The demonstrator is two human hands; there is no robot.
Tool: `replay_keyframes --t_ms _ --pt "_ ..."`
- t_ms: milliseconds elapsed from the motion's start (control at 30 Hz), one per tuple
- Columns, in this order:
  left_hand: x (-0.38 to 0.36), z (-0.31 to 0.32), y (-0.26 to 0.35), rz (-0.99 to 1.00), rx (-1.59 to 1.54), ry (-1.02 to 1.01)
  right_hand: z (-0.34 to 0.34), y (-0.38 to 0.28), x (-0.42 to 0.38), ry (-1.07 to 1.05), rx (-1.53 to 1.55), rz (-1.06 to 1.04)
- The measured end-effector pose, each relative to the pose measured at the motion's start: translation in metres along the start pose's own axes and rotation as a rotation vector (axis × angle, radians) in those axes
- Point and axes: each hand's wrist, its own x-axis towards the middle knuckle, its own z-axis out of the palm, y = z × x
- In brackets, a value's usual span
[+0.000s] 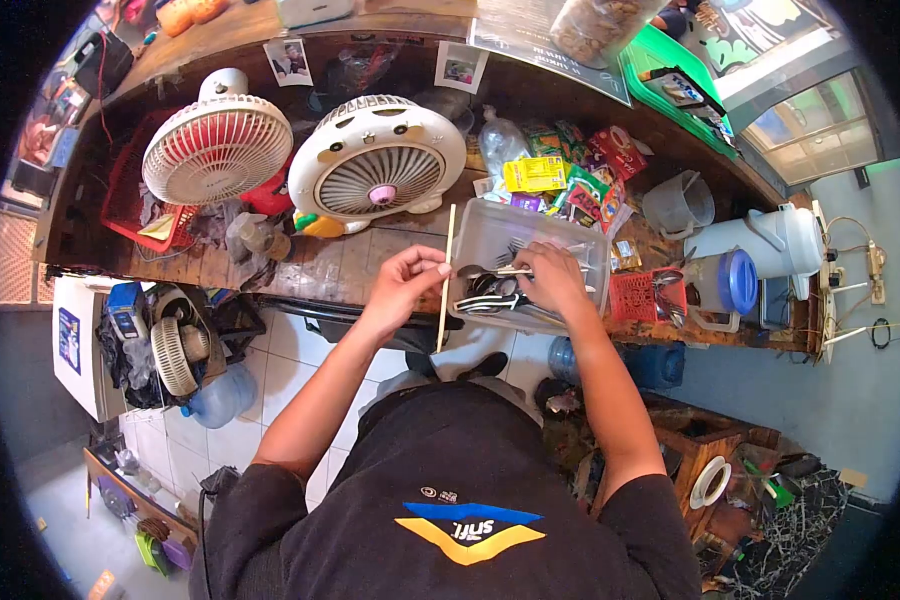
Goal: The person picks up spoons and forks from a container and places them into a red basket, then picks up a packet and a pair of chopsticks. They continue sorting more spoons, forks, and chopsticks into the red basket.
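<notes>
My left hand (410, 284) pinches a long, thin, pale stick (444, 312) between thumb and fingertips, upright along the left side of a clear plastic container (595, 312). My right hand (556, 276) reaches into this container with its fingers curled down. A short pale length shows at its fingertips, but what it grips cannot be made out. Metal spoons (473, 270) and forks (515, 247) lie in the container, along with black-and-white handles (488, 303) near its front left. My right hand hides part of the contents.
Behind stand a white fan (217, 150) and a round-faced white fan (378, 165). Colourful packets (535, 175) lie behind the container. To its right are a red basket (635, 297) holding utensils, a clear tub (678, 205), and a pale-blue jug (755, 240).
</notes>
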Motion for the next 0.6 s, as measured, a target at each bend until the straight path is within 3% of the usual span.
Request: replay_keyframes --t_ms 200,267,300,367,400,467,533,600 --pt "-0.003 0.003 0.003 0.016 0.0 0.005 -0.005 -0.004 -0.006 0.055 -0.013 -0.013" --pt "-0.004 0.004 0.007 0.037 -0.019 -0.013 -0.016 -0.011 -0.011 0.278 0.058 -0.082" --pt "-0.004 0.005 0.01 0.032 -0.018 -0.014 -0.026 -0.019 -0.014 0.276 0.061 -0.078" --pt "-0.006 0.008 0.015 0.046 -0.02 -0.029 -0.041 -0.034 -0.023 0.393 0.353 0.044" --pt "-0.006 0.01 0.018 0.044 -0.018 -0.031 -0.04 -0.036 -0.027 0.393 0.354 0.048" --pt "-0.006 0.015 0.02 0.068 -0.007 0.001 -0.038 -0.039 -0.038 0.358 0.899 0.229" --pt "-0.004 0.018 0.02 0.063 0.002 -0.013 -0.025 -0.038 -0.047 0.432 1.035 0.183" --pt "-0.002 0.022 0.019 0.06 0.011 -0.031 -0.016 -0.035 -0.058 0.383 1.447 0.119"
